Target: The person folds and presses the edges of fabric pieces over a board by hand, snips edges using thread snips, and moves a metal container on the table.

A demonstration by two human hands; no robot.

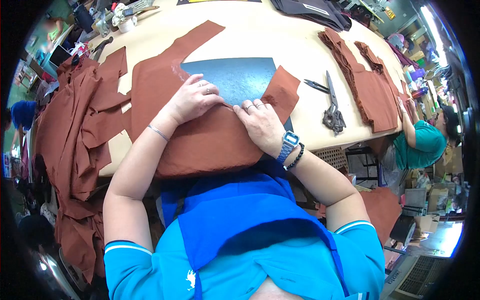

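A rust-brown cut fabric piece (pixel 210 145) lies before me, with its neck-like cutout over a dark flat board (pixel 235 75). My left hand (pixel 196 98) pinches the fabric's edge near the middle of the cutout, its fingertips turned toward the right. Close beside it, my right hand (pixel 262 127) has thumb and fingers closed on the same edge. The fingertips of both hands nearly meet, and the bit of cloth between them is partly hidden. One fabric strip reaches up to the far left of the board; a shorter one lies at its right.
Right of the board lie large scissors (pixel 332 102) and small thread snips (pixel 316 86). Brown fabric heaps (pixel 75 135) hang over the left edge; more folded brown pieces (pixel 370 90) lie at right, near a co-worker in green (pixel 425 142). A white pot (pixel 127 23) stands far left.
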